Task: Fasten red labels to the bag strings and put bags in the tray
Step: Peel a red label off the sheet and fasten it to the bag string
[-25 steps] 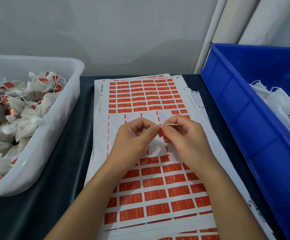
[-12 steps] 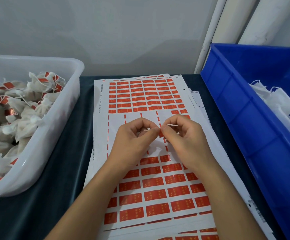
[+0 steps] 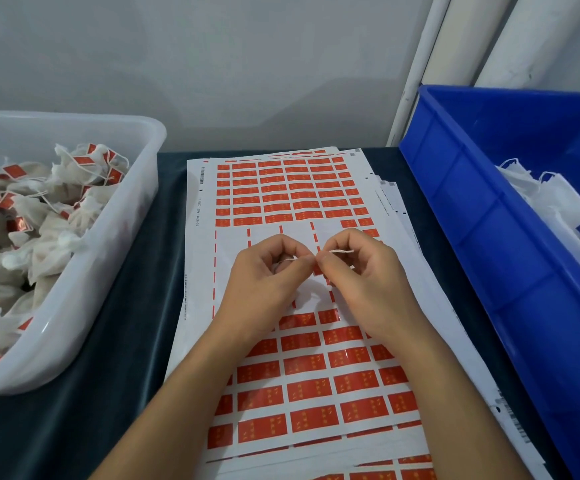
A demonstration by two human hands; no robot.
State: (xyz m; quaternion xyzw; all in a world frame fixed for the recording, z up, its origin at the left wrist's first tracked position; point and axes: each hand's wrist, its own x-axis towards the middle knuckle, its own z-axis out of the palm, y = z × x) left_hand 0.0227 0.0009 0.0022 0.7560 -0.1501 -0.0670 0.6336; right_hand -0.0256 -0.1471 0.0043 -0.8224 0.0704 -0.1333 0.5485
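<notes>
Both forearms reach in from the bottom edge, meeting over the middle of the label sheets point(image 3: 281, 188). Left hand point(image 3: 264, 278): fingers curled, thumb and forefinger pinching the white string point(image 3: 342, 251). Right hand point(image 3: 368, 282): curled likewise, pinching the same string just beside the left fingertips; a short free end of string pokes out over the right forefinger. A bit of red label point(image 3: 317, 270) shows just below the pinch, between the two hands; whether it is already on the string, cannot tell. The bag itself is mostly hidden under the left palm.

Sheets lie stacked on a dark cloth point(image 3: 136, 341). White tray point(image 3: 115, 258) at left holds labelled bags point(image 3: 39, 216). Blue bin point(image 3: 482, 244) at right holds white unlabelled bags point(image 3: 555, 202). Grey wall behind.
</notes>
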